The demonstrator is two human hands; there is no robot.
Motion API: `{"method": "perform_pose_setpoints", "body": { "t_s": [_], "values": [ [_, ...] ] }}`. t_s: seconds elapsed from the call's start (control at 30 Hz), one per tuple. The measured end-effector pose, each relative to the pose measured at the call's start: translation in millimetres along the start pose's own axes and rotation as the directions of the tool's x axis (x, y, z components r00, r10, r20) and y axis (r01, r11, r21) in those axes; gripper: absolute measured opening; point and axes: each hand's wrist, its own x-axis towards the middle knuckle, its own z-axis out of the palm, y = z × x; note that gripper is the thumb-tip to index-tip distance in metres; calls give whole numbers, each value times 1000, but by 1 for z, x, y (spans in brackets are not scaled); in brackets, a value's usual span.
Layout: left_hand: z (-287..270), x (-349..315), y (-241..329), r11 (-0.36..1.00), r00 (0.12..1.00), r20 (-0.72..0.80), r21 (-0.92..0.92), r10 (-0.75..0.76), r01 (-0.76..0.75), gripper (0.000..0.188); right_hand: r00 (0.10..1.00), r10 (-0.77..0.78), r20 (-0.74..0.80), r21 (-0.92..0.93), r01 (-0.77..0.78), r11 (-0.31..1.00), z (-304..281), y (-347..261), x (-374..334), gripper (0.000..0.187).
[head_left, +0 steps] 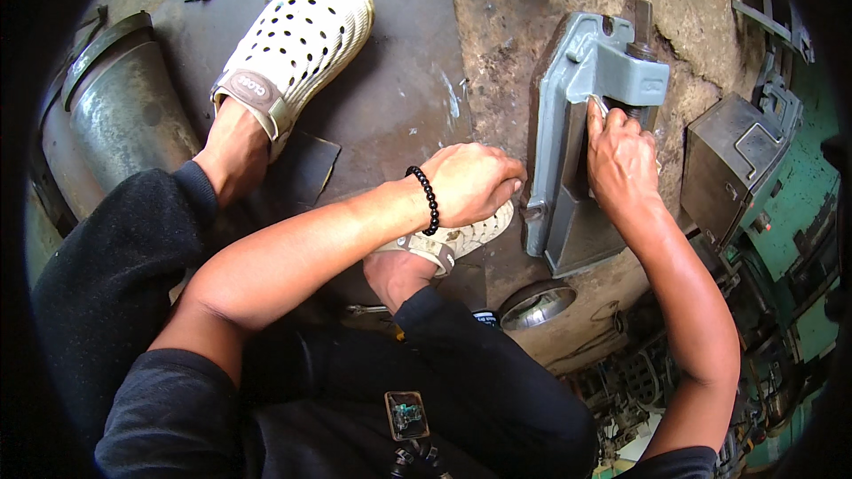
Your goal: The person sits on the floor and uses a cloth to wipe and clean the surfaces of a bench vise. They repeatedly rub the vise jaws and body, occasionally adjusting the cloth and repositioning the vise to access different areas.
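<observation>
A grey-painted metal casting point(555, 124) with a flat base plate and a thick threaded screw point(641, 51) lies on the floor to the right. My right hand point(624, 160) reaches onto it just below the screw's housing, index finger pressed forward. Under those fingers shows the edge of a thin pale piece, mostly hidden, which may be cloth or paper. My left hand point(470, 184), with a black bead bracelet point(426, 200) at the wrist, is closed beside the base plate's left edge. Its fingers curl under, so whatever they hold, if anything, stays hidden.
My feet wear white perforated clogs point(297, 40), one right below my left hand. A curved metal cylinder point(133, 115) stands at the left. To the right are a dark metal box point(741, 160) and green panels point(808, 195). A round metal bowl point(537, 304) sits below the casting.
</observation>
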Motion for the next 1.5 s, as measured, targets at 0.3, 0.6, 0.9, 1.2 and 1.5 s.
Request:
{"method": "perform_pose_setpoints", "body": {
  "t_s": [0.3,0.6,0.9,1.2,1.5],
  "values": [
    [-3,3,1,1000,1000,-12,-25,8,-8,20,1000,-2,3,-28,2,1000,-10,0,1,40],
    [0,7,3,999,1000,-7,-41,16,-16,20,1000,-4,-14,2,4,1000,-9,3,2,41],
    [-3,9,5,999,1000,-23,-36,16,-17,20,1000,-12,13,12,12,1000,-14,4,5,34],
    [-8,16,7,998,996,-71,-48,48,-52,19,1000,-12,-14,88,13,996,-6,6,-2,34],
    [-10,15,6,999,999,-43,-24,29,-30,20,1000,-14,13,103,13,995,3,-3,-15,30]
  ]
}}
